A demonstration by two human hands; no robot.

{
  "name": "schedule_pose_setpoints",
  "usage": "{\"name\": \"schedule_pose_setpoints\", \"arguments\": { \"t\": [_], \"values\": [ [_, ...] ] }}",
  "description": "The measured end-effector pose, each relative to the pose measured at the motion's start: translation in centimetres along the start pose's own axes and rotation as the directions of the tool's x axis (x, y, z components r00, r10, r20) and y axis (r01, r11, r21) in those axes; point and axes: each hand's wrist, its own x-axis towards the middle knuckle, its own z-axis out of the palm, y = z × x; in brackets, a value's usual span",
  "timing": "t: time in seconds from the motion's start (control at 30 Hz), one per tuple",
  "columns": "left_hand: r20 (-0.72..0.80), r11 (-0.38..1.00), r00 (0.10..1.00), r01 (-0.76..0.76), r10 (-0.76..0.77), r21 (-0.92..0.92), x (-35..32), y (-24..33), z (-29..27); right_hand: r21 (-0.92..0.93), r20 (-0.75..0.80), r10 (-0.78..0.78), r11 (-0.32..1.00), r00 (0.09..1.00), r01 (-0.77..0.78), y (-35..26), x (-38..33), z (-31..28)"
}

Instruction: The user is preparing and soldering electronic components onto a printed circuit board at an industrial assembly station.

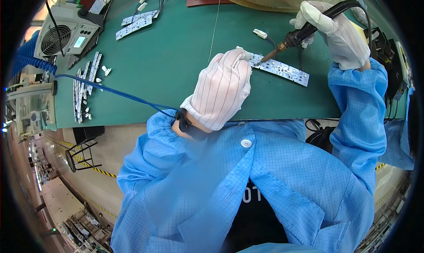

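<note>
Blue antistatic coat sleeves (265, 173) fill the lower part of the view, nearest to the camera. On the far left of the green bench mat (176, 67) stands a grey station box with a fan grille (66, 32), and below it lies a row of white strip boards (84, 89). A blue coiled cord (106, 90) runs from there to the wrist strap (182, 118) under the left hand (223, 89). This hand, in a striped white glove, is closed down on the near end of the white LED strip board (282, 70) and presses it to the mat. More strip boards with white connectors (141, 19) lie further back.

The right hand (331, 27), also gloved, is clamped around the soldering iron (300, 34); its tip touches the board end just beside the left fingers. I judge that a joint is being soldered now. The next move, as I see it, calls for a steady tip and a still board. Glove fingers near the hot tip and the black wires by the white connector (260, 33) may stand in the way.
</note>
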Motion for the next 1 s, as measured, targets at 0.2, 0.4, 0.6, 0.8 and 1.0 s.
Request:
{"name": "schedule_pose_setpoints", "arguments": {
  "t": [0.2, 0.4, 0.6, 0.8, 1.0],
  "values": [
    [0.02, 1.0, 1.0, 0.0, 0.0, -0.013, 0.6, 0.0, 0.3, -0.102, 0.081, -0.08, 0.991, 0.993, 0.088, -1.2, -0.7, -0.9],
    [0.021, 1.0, 1.0, 0.006, -0.005, -0.016, 0.5, 0.1, 0.2, -0.106, 0.042, -0.08, 0.991, 0.996, 0.084, 0.6, -0.9, -1.0],
    [-0.007, 1.0, 1.0, -0.007, 0.007, -0.023, 0.3, 0.0, 0.0, -0.096, 0.128, -0.114, 0.987, 0.985, 0.126, 0.2, -0.5, -1.4],
    [-0.034, 0.996, 0.998, -0.052, 0.049, -0.069, 0.8, 0.4, 0.3, 0.232, 0.214, -0.651, 0.758, 0.728, 0.61, -0.5, 1.6, 1.4],
    [-0.028, 0.999, 0.999, -0.019, 0.018, -0.048, 0.2, -0.1, 0.1, 0.185, -0.147, 0.076, 0.982, 0.986, -0.048, -6.5, -1.1, 1.6]
  ]
}}
